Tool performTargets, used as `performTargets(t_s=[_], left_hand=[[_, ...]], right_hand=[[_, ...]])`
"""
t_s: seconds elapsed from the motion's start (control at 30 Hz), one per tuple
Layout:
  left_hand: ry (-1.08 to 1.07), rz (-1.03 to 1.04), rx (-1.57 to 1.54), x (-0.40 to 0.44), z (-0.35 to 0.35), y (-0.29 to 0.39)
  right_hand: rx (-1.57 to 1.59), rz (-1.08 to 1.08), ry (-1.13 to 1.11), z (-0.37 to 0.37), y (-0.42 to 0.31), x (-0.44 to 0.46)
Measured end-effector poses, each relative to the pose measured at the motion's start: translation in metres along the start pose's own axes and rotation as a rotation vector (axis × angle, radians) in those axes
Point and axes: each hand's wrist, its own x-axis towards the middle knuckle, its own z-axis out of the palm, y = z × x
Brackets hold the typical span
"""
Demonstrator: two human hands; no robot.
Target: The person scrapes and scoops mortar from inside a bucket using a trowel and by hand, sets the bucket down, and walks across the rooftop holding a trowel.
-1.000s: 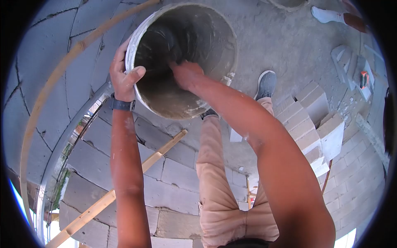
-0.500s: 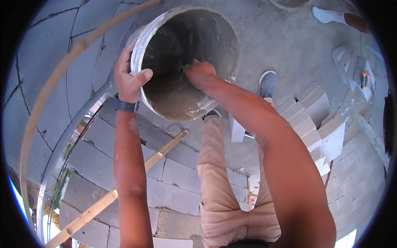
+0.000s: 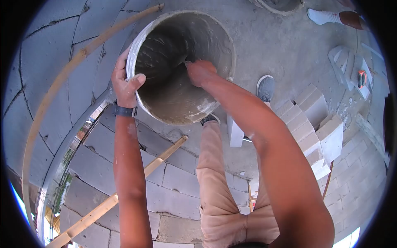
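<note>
A large round bucket (image 3: 222,51), smeared with grey mortar inside, is tilted so that its mouth faces me. My left hand (image 3: 126,84), with a dark watch at the wrist, grips the rim on the left, thumb over the edge and fingers around the outside. Inside the bucket's mouth, my right hand (image 3: 201,73) is closed in a fist. Whatever it holds is mostly hidden; only a small pale bit shows at the fingers. The bottom of the bucket lies in shadow.
Pale blocks (image 3: 304,124) are stacked on the right, near my shoe (image 3: 265,87). An orange-handled tool (image 3: 362,78) lies beyond them. Another bucket (image 3: 285,7) and a person's foot (image 3: 322,16) are at the top. A wooden batten (image 3: 165,155) leans along the block wall (image 3: 182,180).
The bucket and my left hand appear slightly lower and further left in view. My right hand has shifted a little relative to the bucket, still closed inside it.
</note>
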Motion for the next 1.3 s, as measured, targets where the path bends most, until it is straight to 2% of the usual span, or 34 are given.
performTargets(t_s=[0.1, 0.23, 0.33, 0.4, 0.5, 0.57, 0.63, 0.7, 0.73, 0.8, 0.83, 0.9, 0.93, 1.0, 1.03, 1.1, 1.13, 1.17, 1.3], left_hand=[[-0.006, -0.045, 0.055, -0.006, 0.001, 0.001], [-0.015, 0.001, 0.008, -0.005, 0.007, -0.007], [-0.007, 0.025, 0.041, -0.007, 0.01, -0.001], [-0.003, 0.016, 0.033, -0.009, 0.012, 0.002], [-0.008, 0.049, 0.072, -0.004, 0.01, -0.003], [-0.067, 0.035, 0.161, -0.005, 0.015, 0.003], [-0.059, 0.007, 0.11, -0.008, 0.024, 0.011], [-0.044, 0.026, 0.115, -0.008, 0.022, 0.007], [-0.045, 0.04, 0.114, -0.005, 0.023, 0.005], [-0.006, 0.012, -0.003, -0.006, 0.027, 0.005], [-0.006, 0.016, -0.003, -0.004, 0.027, 0.005], [-0.039, 0.1, 0.141, -0.009, 0.034, 0.003], [-0.026, 0.084, 0.101, -0.012, 0.046, 0.01], [-0.014, 0.147, 0.157, -0.016, 0.059, -0.005], [0.0, 0.21, 0.221, -0.015, 0.067, -0.005], [0.019, 0.18, 0.31, -0.022, 0.091, -0.001], [0.014, 0.209, 0.399, -0.024, 0.098, 0.002], [0.009, 0.229, 0.486, -0.028, 0.104, 0.003], [-0.008, 0.234, 0.548, -0.045, 0.134, 0.0]], right_hand=[[0.147, -0.053, 0.035, -0.033, -0.021, -0.013], [0.109, -0.137, 0.005, -0.018, -0.029, 0.01], [0.099, -0.175, 0.153, 0.008, -0.015, -0.003], [-0.084, -0.008, -0.11, -0.001, -0.013, -0.008], [-0.029, -0.065, 0.045, -0.023, -0.019, -0.01], [0.044, -0.048, 0.016, -0.036, -0.03, 0.011], [0.114, -0.023, 0.005, -0.027, -0.027, 0.015], [0.211, -0.023, 0.186, -0.011, -0.017, 0.004], [0.208, -0.026, 0.2, -0.013, -0.01, 0.004], [-0.02, 0.002, -0.074, -0.018, -0.001, -0.006], [-0.022, 0.001, -0.069, -0.023, -0.003, -0.009], [-0.056, -0.045, 0.052, -0.025, -0.006, -0.019], [-0.058, -0.041, 0.039, -0.02, -0.007, -0.019], [0.022, 0.009, 0.358, -0.019, -0.009, -0.001], [0.018, 0.013, 0.361, -0.011, 0.003, 0.013], [-0.115, -0.153, 0.327, 0.014, 0.03, 0.038], [-0.117, -0.27, 0.462, 0.012, 0.032, 0.026], [-0.159, -0.278, 0.264, 0.009, 0.041, 0.013], [-0.185, -0.268, 0.016, 0.003, 0.043, -0.014]])
